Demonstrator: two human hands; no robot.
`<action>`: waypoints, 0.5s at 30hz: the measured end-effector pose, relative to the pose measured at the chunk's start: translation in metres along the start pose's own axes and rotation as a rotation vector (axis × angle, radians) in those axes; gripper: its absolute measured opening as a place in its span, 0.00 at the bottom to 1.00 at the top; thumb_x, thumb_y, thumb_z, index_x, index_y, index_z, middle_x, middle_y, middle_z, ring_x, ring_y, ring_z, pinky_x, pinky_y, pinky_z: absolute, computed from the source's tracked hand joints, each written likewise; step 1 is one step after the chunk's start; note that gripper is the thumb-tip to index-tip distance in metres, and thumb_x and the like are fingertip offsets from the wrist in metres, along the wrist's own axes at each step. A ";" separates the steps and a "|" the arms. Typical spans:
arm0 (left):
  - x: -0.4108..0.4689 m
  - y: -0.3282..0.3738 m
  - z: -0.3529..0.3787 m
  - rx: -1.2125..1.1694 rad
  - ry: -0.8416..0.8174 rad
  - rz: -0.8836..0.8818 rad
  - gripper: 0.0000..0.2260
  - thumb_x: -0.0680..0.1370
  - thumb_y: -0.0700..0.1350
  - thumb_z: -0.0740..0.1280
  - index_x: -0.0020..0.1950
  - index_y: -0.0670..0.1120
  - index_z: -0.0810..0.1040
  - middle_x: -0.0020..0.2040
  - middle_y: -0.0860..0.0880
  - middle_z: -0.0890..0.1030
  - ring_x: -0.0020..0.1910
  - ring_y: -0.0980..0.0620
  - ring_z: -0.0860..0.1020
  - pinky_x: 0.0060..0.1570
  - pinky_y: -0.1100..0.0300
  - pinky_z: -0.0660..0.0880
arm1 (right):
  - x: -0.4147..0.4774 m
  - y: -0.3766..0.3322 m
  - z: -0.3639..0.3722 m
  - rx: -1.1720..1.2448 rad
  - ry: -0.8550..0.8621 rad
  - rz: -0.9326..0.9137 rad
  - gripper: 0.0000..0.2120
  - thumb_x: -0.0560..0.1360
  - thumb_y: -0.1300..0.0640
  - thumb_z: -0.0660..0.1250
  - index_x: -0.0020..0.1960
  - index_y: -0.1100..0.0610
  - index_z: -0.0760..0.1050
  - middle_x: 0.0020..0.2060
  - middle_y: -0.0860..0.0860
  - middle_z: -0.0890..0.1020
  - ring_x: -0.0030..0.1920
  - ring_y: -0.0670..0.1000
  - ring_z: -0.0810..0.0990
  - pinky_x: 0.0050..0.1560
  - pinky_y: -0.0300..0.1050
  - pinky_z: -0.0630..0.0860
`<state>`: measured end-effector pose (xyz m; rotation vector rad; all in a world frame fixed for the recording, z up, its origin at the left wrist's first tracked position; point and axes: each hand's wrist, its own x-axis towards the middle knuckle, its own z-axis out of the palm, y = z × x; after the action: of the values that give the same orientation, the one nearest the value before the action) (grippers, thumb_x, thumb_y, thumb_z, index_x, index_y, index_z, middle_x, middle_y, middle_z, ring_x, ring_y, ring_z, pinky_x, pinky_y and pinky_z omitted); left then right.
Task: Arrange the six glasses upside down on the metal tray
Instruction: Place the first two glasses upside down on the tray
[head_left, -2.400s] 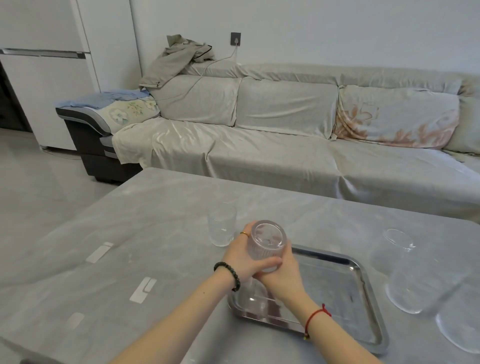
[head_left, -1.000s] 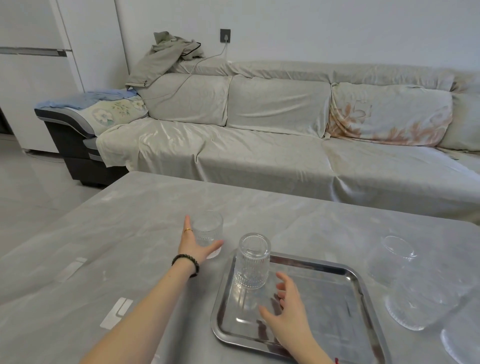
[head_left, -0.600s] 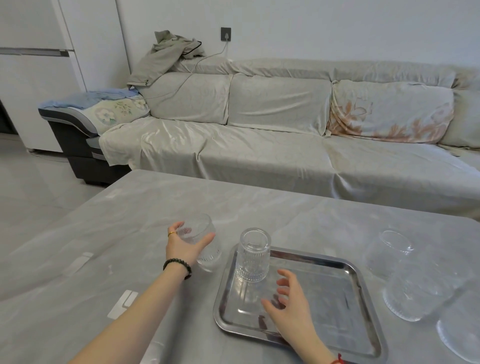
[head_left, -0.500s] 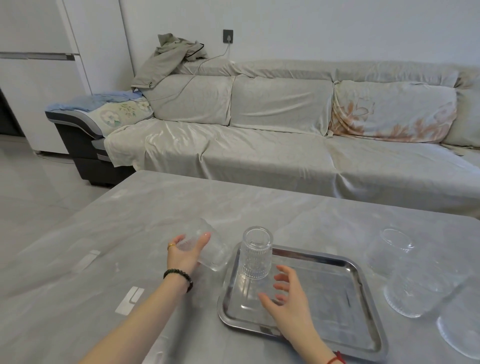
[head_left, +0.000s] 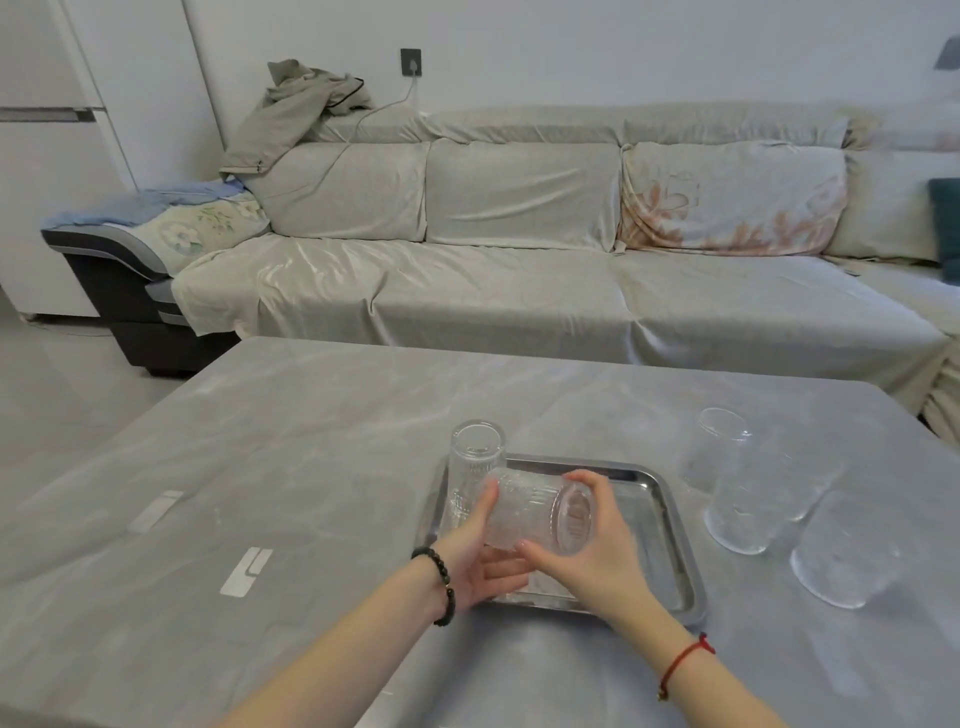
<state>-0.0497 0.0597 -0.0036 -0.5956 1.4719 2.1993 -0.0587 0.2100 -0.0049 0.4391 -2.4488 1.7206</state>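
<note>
Both hands meet over the near left part of the metal tray (head_left: 675, 540), holding one ribbed glass (head_left: 535, 517) on its side above it. The left hand (head_left: 480, 556) cups the glass from below and from the left, thumb up along its side, so its grip is closed on the glass. The right hand (head_left: 597, 545) wraps the right end, fingers curled over the top and thumb beneath, its grip likewise closed on the same glass. The end of the glass that faces right looks like the thick base, though through the clear ribbing this is hard to tell for sure.

Just behind the held glass, a second ribbed glass (head_left: 475, 457) stands upside down in the far left corner of the tray. The tray lies on the grey table (head_left: 285, 441), near its front edge.

To the right of the tray, off it and on the table, stands a group of clear glasses. One glass (head_left: 719, 447) is farthest back, another (head_left: 748, 512) is nearer and just beside the tray's right rim, and a third (head_left: 844, 553) is nearest the right edge of the view. They overlap and blur together, so their exact number cannot be read.

A dark bead bracelet (head_left: 441, 582) circles the left wrist and a red string (head_left: 680, 660) the right wrist. Behind the table runs a long covered sofa (head_left: 519, 291).
</note>
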 end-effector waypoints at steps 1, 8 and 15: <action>0.003 -0.002 0.005 0.124 0.031 0.024 0.27 0.71 0.63 0.62 0.57 0.42 0.71 0.47 0.43 0.80 0.40 0.49 0.80 0.39 0.57 0.79 | 0.004 0.002 -0.008 -0.035 0.004 0.028 0.34 0.55 0.53 0.79 0.54 0.45 0.64 0.51 0.39 0.73 0.52 0.37 0.73 0.49 0.25 0.66; 0.025 -0.017 0.028 0.785 0.086 0.524 0.25 0.78 0.48 0.60 0.72 0.48 0.54 0.73 0.49 0.62 0.71 0.51 0.61 0.69 0.55 0.62 | 0.040 0.017 -0.027 -0.200 -0.029 0.152 0.38 0.55 0.53 0.77 0.60 0.51 0.62 0.52 0.45 0.73 0.53 0.48 0.73 0.51 0.37 0.71; 0.047 -0.018 0.036 0.643 0.104 0.495 0.28 0.78 0.42 0.59 0.73 0.48 0.49 0.74 0.50 0.57 0.68 0.60 0.57 0.65 0.64 0.57 | 0.064 0.032 -0.006 -0.167 0.021 0.189 0.39 0.58 0.53 0.77 0.62 0.51 0.59 0.53 0.51 0.74 0.53 0.50 0.73 0.50 0.41 0.70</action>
<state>-0.0825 0.1041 -0.0312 -0.1303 2.4328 1.8380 -0.1298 0.2152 -0.0149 0.1756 -2.6657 1.5554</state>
